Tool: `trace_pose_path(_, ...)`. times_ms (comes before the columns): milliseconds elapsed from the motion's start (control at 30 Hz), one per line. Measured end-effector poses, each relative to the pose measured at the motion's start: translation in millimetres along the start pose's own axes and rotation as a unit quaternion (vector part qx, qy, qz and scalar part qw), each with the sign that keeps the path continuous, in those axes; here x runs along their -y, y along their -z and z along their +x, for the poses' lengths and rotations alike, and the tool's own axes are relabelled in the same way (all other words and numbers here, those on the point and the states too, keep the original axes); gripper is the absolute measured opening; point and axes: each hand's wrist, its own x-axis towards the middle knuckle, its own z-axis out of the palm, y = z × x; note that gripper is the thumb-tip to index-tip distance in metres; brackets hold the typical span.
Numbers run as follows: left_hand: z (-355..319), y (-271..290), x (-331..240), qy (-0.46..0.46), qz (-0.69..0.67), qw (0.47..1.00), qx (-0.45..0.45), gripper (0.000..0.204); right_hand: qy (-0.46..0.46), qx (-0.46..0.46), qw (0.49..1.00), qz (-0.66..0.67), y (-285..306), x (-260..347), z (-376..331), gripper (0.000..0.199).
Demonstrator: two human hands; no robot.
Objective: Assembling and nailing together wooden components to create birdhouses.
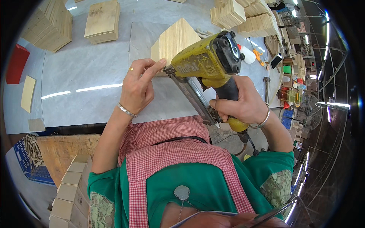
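Right hand (243, 104) is wrapped in a full fist around the dark grip of a yellow pneumatic nail gun (207, 62), the tool's nose set against the near left edge of a house-shaped wooden piece (176, 40). An air hose (249, 142) runs down from the butt of the grip. Whether a finger is on the trigger cannot be told from this angle.

Left hand (138, 85) lies just left of the gun's nose, fingers together and extended, forefinger tip pressed to the lower left edge of the wooden piece; it pinches nothing. A ring shows on one finger, a bangle on each wrist.

The wooden piece stands on a pale grey worktable (83, 68), at its centre, directly ahead of the person.

Relative to the wooden piece:
- Far left: a stack of flat boards (102, 21), and further left a larger stack (51, 24).
- Right and beyond: more stacked boards (247, 17).
- Right: a white bottle (248, 55).
- Far left at the table's edge: a red block (16, 64).
- Near left, below table level: a row of finished wooden pieces (70, 190).
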Motion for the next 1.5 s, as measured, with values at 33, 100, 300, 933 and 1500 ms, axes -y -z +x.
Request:
trace_pose_path(33,0.0,-0.3,0.4,-0.001,0.002,1.0,0.0,0.054,-0.002,0.002,1.0,0.0,0.1,-0.3,0.0,0.029)
trace_pose_path(100,0.1,0.0,0.2,0.001,0.002,1.0,0.001,0.054,0.001,0.005,1.0,-0.008,0.3,1.5,0.4,0.029)
trace_pose_path(300,0.9,-2.4,3.4,-0.011,-0.002,1.0,-0.014,0.065,0.022,0.012,0.995,-0.095,6.8,11.0,3.0,0.033)
trace_pose_path(933,44.7,0.6,38.2,0.166,-0.297,0.935,0.098,0.048,-0.036,-0.088,0.987,0.133,12.8,-58.5,-24.3,0.019)
trace_pose_path(1500,-2.8,-26.3,0.2,0.114,-0.156,0.981,-0.004,0.024,0.016,-0.111,0.983,0.148,32.4,-74.3,-16.0,0.029)
